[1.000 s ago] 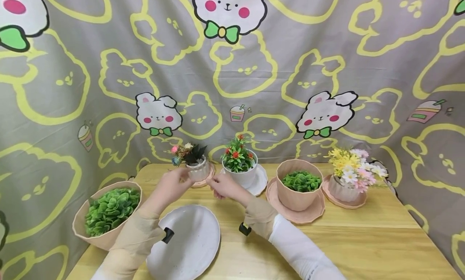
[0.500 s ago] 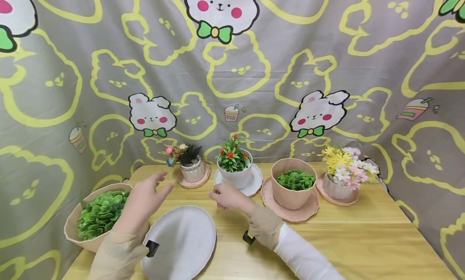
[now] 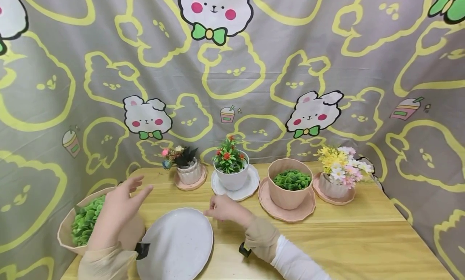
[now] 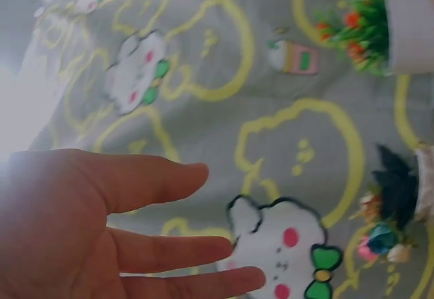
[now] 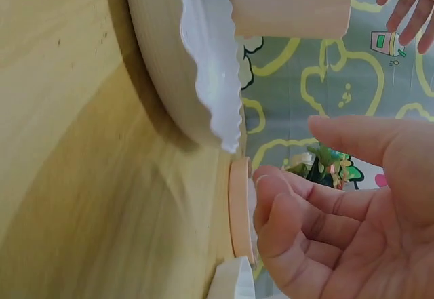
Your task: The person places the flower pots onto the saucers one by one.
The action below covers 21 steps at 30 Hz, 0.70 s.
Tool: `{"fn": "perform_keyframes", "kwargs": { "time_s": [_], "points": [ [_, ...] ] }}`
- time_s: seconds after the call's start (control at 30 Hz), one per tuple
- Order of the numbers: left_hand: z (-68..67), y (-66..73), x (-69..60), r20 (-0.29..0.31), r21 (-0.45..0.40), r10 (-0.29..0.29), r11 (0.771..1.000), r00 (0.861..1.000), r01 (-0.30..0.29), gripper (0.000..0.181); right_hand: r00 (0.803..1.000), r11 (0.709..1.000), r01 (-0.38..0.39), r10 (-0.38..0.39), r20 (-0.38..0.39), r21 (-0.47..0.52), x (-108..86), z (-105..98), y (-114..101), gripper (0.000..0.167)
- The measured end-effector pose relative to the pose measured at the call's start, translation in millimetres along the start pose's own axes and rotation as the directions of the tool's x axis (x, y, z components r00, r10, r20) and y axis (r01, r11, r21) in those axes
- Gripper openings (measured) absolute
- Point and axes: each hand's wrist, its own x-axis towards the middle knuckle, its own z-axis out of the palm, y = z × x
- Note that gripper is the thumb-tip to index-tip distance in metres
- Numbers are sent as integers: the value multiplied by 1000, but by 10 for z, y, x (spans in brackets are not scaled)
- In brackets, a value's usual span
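Note:
My left hand (image 3: 121,209) hovers over the right side of a large pink pot (image 3: 67,231) with green leaves (image 3: 87,221), hiding part of it. Its fingers and thumb are spread and hold nothing, as the left wrist view also shows. Beyond the right edge of the large white plate (image 3: 178,243), my right hand (image 3: 229,209) is raised with loosely bent fingers and an empty grasp. Behind it, a white pot (image 3: 232,180) of red flowers stands on a white saucer (image 3: 252,185). Further left, a small ribbed pot (image 3: 189,174) with mixed flowers sits on a pink saucer (image 3: 190,187).
Right of centre, a pink pot (image 3: 290,195) with green leaves rests on a pink saucer (image 3: 269,209). Beside it stands a ribbed pot (image 3: 332,187) of yellow, white and pink flowers. A patterned curtain (image 3: 236,106) encloses the wooden table (image 3: 345,247) at the back and sides.
My left hand has drawn away from the small flower pot, back and left toward the large pink pot, its fingers spreading. My right hand has come slightly nearer. The view has shifted a little.

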Motion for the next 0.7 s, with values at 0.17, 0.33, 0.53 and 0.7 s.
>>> {"fn": "perform_keyframes", "kwargs": {
  "time_s": [0.17,0.33,0.53,0.7],
  "points": [
    [-109,-166,-47,-7,-46,-29,999,1000,29,80,1000,1000,-8,8,4,-29,12,87,-30,26],
    [-167,-368,-111,-40,-99,-78,992,996,73,79,1000,1000,-4,3,-19,-28,0,136,-48,26],
    [-256,-577,-200,-15,-185,-250,952,968,243,85,998,999,-31,30,-62,-19,-22,184,-28,27],
    [-265,-729,-270,-80,-234,-404,896,911,377,81,996,998,-56,57,-71,7,-5,225,9,26]
  ]
}}
